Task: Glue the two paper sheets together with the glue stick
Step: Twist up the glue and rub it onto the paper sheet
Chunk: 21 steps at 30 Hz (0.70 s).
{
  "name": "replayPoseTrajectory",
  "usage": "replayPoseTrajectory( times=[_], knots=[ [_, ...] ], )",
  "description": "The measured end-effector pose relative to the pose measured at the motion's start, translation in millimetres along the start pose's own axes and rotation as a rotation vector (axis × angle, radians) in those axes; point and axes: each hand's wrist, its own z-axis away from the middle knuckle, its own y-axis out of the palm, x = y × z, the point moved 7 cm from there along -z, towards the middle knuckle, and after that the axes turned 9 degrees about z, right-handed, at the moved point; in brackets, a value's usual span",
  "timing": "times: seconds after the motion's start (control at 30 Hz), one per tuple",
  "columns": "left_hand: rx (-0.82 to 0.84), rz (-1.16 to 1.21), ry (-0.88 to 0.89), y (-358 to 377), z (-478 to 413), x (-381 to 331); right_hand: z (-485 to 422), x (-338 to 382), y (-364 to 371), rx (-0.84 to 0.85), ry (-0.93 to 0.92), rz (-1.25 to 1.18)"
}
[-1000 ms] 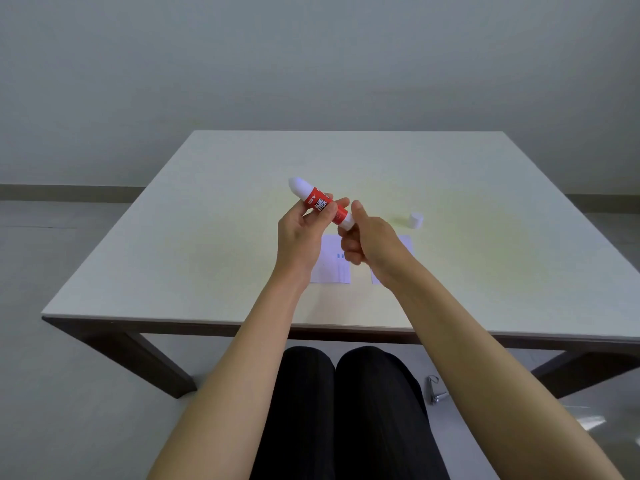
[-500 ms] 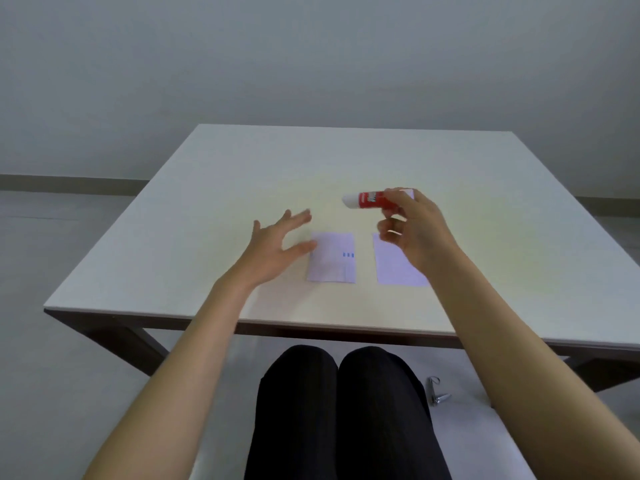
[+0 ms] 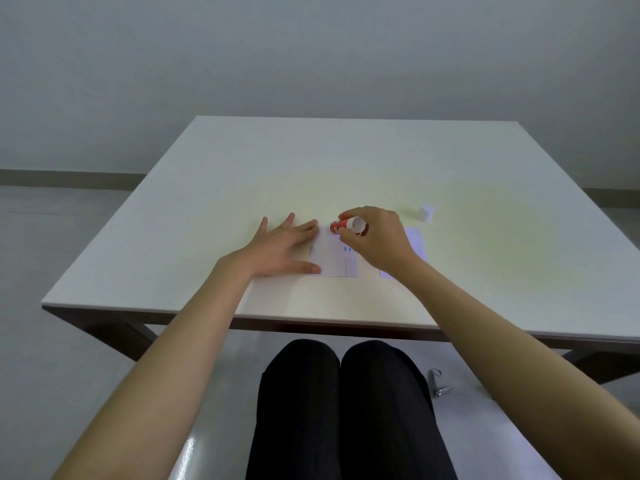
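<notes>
Two small white paper sheets lie on the table near its front. The left sheet (image 3: 334, 258) has blue marks and my left hand (image 3: 282, 245) rests flat with spread fingers on its left edge. My right hand (image 3: 375, 239) holds the red and white glue stick (image 3: 346, 225), tilted down with its tip at the far end of that left sheet. The right sheet (image 3: 414, 245) is partly hidden under my right wrist. The glue stick's white cap (image 3: 426, 213) stands on the table to the right.
The white table (image 3: 214, 188) has a dark frame, and its front edge runs just above my knees. A small metal object (image 3: 438, 384) lies on the floor under the table's right side. Grey wall behind.
My left hand let go of the glue stick and came down flat on the left sheet. My right hand carried the stick down to that sheet's far end.
</notes>
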Motion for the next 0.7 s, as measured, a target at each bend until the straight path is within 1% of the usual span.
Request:
replayPoseTrajectory(
  times=[0.07,0.13,0.17,0.23,0.3,0.37,0.43,0.47,0.53,0.57,0.6,0.7],
  knots=[
    [0.0,0.007,0.0,0.0,-1.5,0.5,7.9,13.1,4.5,0.01,-0.127,0.094],
    [0.002,0.027,-0.007,1.0,-2.1,1.1,18.1,24.1,9.4,0.058,-0.221,0.065],
    [0.005,0.037,-0.008,1.8,-2.2,1.4,21.1,26.4,11.6,0.094,-0.237,0.031],
    [0.013,0.042,-0.012,3.0,-2.2,1.8,18.1,20.4,11.0,0.122,-0.181,-0.055],
    [0.021,0.015,-0.021,2.6,-2.1,2.2,6.8,5.2,3.2,0.07,-0.075,-0.095],
    [0.028,0.009,-0.03,1.6,-1.8,2.1,0.5,-9.1,-4.4,0.009,0.012,-0.081],
    [0.026,0.004,-0.036,0.7,-1.2,1.7,5.9,-10.5,-4.7,-0.006,0.006,-0.082],
    [0.022,0.003,-0.042,0.5,-0.8,1.6,12.2,-7.2,-1.8,0.022,-0.026,-0.093],
    [0.02,0.011,-0.055,0.9,-0.2,1.2,25.4,-0.2,6.3,0.13,-0.09,-0.121],
    [0.022,0.016,-0.061,1.0,0.3,1.2,28.7,0.9,8.0,0.176,-0.099,-0.128],
    [0.026,0.015,-0.066,1.0,0.7,0.7,27.0,-1.3,6.4,0.187,-0.084,-0.129],
    [0.042,0.012,-0.074,-0.3,1.5,-0.9,11.4,-18.7,-10.7,0.057,0.035,-0.127]
  ],
)
